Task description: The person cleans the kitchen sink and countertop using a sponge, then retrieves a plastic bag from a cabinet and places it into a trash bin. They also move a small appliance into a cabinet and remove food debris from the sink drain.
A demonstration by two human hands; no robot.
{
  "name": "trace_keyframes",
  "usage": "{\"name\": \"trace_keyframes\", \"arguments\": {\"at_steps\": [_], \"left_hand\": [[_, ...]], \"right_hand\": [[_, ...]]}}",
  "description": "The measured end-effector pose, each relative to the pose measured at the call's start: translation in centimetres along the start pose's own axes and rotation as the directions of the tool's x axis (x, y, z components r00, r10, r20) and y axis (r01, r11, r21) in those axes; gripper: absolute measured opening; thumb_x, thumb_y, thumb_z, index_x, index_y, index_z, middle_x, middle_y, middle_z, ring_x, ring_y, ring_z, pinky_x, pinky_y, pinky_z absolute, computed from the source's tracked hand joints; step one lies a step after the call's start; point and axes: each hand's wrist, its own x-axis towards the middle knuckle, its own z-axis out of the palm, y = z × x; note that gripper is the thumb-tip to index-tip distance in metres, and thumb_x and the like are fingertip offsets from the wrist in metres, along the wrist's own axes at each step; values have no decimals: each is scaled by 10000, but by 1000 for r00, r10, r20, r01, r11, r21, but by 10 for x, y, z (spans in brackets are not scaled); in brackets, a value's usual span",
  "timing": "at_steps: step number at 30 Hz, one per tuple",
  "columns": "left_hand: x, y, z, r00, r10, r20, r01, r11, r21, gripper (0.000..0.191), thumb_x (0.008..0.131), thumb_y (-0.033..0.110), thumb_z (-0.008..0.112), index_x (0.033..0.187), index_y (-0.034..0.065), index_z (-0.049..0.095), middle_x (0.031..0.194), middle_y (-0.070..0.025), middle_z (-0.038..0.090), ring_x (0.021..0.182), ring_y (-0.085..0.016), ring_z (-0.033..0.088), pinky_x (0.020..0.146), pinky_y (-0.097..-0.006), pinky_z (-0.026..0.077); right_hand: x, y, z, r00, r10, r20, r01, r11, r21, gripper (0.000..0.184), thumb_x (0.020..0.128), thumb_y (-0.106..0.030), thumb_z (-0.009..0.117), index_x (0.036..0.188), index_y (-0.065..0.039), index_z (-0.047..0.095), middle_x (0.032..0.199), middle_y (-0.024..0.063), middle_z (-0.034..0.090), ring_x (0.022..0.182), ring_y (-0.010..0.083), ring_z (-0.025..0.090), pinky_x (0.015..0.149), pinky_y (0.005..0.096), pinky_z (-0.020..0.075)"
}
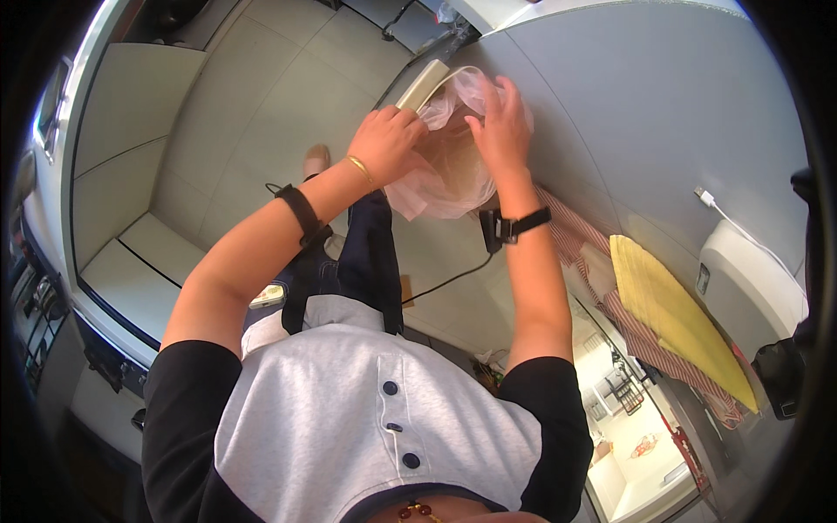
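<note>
A translucent pinkish plastic bag (458, 170) hangs open between my hands, by a grey wall. My left hand (389, 140), with a gold bracelet at the wrist, has its fingers closed at the bag's left rim, beside a cream-coloured bar-shaped object (424, 85). Whether the fingers also touch that bar, I cannot tell. My right hand (503, 127) is at the bag's right side, thumb and fingers spread against the film. Something pale or yellowish shows through the bag; what it is cannot be made out. Both forearms wear black straps, and a black cable runs from the right one.
The grey wall panel (654, 98) rises on the right. Along it hang a yellow cloth (673, 320) and red-striped fabric (562, 222), near a white dispenser-like box (745, 281) and a white USB cable (704, 195). White cabinets (137, 104) stand on the left above the tiled floor (261, 98).
</note>
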Motion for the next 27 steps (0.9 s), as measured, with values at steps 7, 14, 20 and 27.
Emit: {"name": "trace_keyframes", "arguments": {"at_steps": [7,14,20,27], "left_hand": [[-8,-27,-4,976,-209,-59,177,923,-342,162,806,102,627,961,103,579,835,-59,605,789,-265,621,687,-391,501],[-13,-60,-31,967,-254,13,238,890,-390,261,784,82,666,1029,99,579,877,-73,603,824,-247,598,729,-365,497],[7,-42,-25,988,-50,-146,9,962,-272,193,768,86,654,957,80,612,990,-75,605,879,-268,612,769,-358,509],[16,-25,-20,977,-214,24,206,896,-393,203,790,117,644,986,78,612,953,-90,635,860,-287,639,767,-372,519]], "right_hand": [[-15,39,-14,920,389,-49,-374,908,189,170,849,-75,627,1012,-44,666,906,120,601,713,238,632,657,362,517],[-48,34,-61,870,493,-26,-445,806,391,334,865,58,518,1124,-86,670,1081,96,610,811,189,639,631,284,527],[-29,2,-75,904,428,-8,-412,874,258,343,896,-36,569,1233,-95,602,1254,108,508,990,217,617,774,312,531],[-16,-22,-70,913,378,-156,-266,839,474,414,866,-82,628,1272,-142,567,1317,102,476,1167,258,528,924,377,472]]}}
